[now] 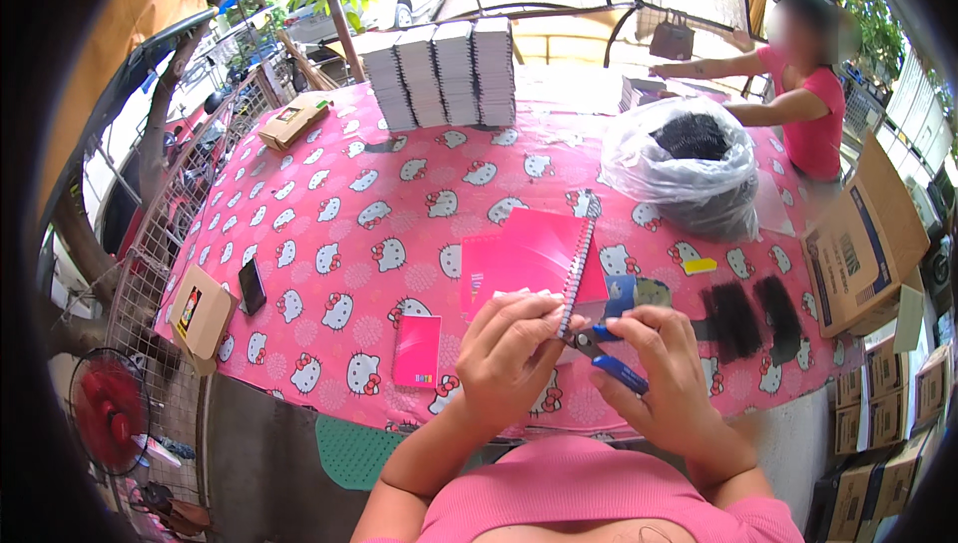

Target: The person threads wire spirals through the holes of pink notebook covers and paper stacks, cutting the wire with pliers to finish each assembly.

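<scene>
My left hand grips the lower end of a pink spiral notebook, closed around its coil binding. In my right hand is a pair of blue-handled pliers; its handles are spread apart. The dark jaws of the pliers meet the near end of the coil, close to my left fingertips. Whether the jaws are closed on the wire is too small to tell. Under the notebook lie loose pink covers. A smaller pink notebook lies flat left of my left hand.
On the pink patterned tablecloth stand tall notebook stacks and a plastic bag of black coils. Black coil bundles and a yellow piece lie right. Left are a phone and cardboard box. A co-worker handles paper far right.
</scene>
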`<state>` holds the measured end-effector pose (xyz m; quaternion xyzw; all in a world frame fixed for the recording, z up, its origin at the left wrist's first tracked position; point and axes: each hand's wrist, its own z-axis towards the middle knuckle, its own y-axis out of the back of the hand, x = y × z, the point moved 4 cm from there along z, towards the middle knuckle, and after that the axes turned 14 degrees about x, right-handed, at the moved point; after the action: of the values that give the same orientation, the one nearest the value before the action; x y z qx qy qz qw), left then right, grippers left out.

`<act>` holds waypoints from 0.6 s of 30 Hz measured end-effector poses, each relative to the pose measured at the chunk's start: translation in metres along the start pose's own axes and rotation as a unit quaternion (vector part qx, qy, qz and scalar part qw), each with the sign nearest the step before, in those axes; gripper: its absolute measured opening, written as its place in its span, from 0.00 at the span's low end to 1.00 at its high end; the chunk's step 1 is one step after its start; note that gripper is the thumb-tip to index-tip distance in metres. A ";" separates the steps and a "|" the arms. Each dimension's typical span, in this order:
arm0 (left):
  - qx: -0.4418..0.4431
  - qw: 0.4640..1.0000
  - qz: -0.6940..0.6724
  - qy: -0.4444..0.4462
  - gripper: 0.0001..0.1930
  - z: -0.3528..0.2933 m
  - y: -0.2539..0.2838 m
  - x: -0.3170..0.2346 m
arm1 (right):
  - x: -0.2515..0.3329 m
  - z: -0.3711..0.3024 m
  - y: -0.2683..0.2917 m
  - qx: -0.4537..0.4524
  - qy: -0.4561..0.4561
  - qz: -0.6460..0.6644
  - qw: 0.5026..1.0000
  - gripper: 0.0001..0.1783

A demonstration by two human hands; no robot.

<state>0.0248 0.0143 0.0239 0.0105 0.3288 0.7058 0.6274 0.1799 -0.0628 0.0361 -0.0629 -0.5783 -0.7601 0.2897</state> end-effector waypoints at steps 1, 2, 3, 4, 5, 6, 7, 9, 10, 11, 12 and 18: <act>0.002 1.000 0.006 -0.007 0.13 -0.002 0.002 0.002 | 0.000 0.001 -0.002 0.014 0.012 0.005 1.000 0.24; 0.003 1.000 0.015 -0.011 0.13 -0.005 0.006 0.003 | -0.019 0.000 -0.010 0.104 -0.050 0.209 0.971 0.24; 0.025 0.999 0.015 -0.025 0.11 -0.011 0.011 0.001 | -0.040 -0.006 -0.023 0.197 -0.108 0.401 0.888 0.24; 0.036 0.998 -0.005 -0.047 0.09 -0.012 0.014 -0.002 | -0.048 -0.011 -0.037 0.288 -0.161 0.567 0.754 0.25; 0.043 0.997 -0.017 -0.063 0.08 -0.014 0.015 -0.004 | -0.043 -0.009 -0.042 0.272 -0.138 0.662 0.685 0.24; 0.042 0.996 -0.023 -0.080 0.08 -0.012 0.016 -0.004 | -0.036 -0.012 -0.047 0.256 -0.122 0.746 0.603 0.24; 0.042 0.994 -0.023 -0.097 0.08 -0.008 0.018 -0.004 | -0.038 -0.015 -0.055 0.207 -0.106 0.688 0.688 0.24; -0.013 0.996 -0.019 -0.085 0.08 -0.002 0.031 -0.001 | -0.046 -0.027 -0.070 0.105 -0.080 0.523 0.842 0.23; -0.053 0.995 -0.005 -0.085 0.09 0.001 0.045 -0.001 | -0.051 -0.035 -0.079 0.052 -0.065 0.413 0.907 0.24; -0.081 0.993 0.038 -0.080 0.10 0.002 0.063 0.000 | -0.070 -0.048 -0.095 0.076 -0.035 0.235 0.968 0.27; -0.109 0.989 0.073 -0.075 0.11 0.001 0.082 0.001 | -0.088 -0.064 -0.119 0.043 -0.048 0.188 0.980 0.29; -0.166 0.950 0.261 0.035 0.12 -0.031 0.142 0.039 | -0.112 -0.092 -0.169 0.086 -0.052 -0.073 0.992 0.27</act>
<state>-0.1209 0.0354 0.0521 -0.0328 0.2147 0.8892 0.4027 0.2077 -0.0785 -0.1841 -0.0345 -0.6587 -0.7225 0.2072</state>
